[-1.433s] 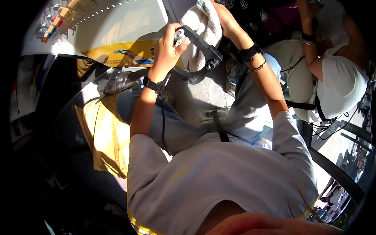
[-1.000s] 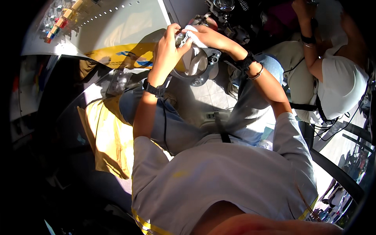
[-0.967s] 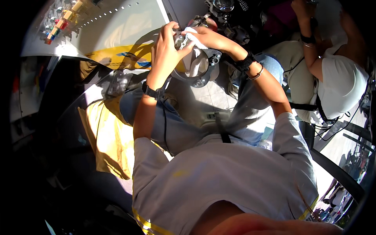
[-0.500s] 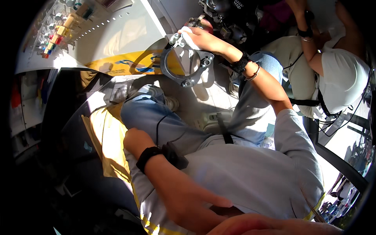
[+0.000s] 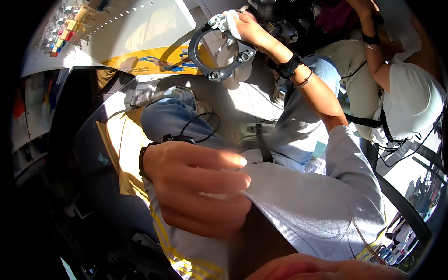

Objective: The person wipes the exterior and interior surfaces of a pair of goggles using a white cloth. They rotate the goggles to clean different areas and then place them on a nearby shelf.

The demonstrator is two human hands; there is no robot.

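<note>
Out in front, my right hand (image 5: 248, 30) grips a dark grey ring-shaped part (image 5: 192, 52) by its upper edge. Silver lugs sit around this ring, and its middle is open. A bunched white cloth (image 5: 232, 25) lies between those fingers and the part. Close to my chest, my left hand (image 5: 193, 184) is curled, its fingertips pinching the neckline of my light grey shirt (image 5: 317, 205). The neckline is drawn out into a peak at the fingers; the thumb is hidden. A small black device (image 5: 179, 138) with a cable is at the left wrist.
A white panel with a yellow printed strip (image 5: 163, 60) stands ahead left, small coloured blocks (image 5: 63, 39) at its far end. A yellow cloth (image 5: 123, 163) hangs by my left side. Another person in a white shirt (image 5: 413, 93) sits at right, near dark equipment (image 5: 284, 28).
My left hand has come from near my chin down and outward, pulling the shirt neckline with it. The right hand and ring-shaped part have risen slightly, and the ring has tilted.
</note>
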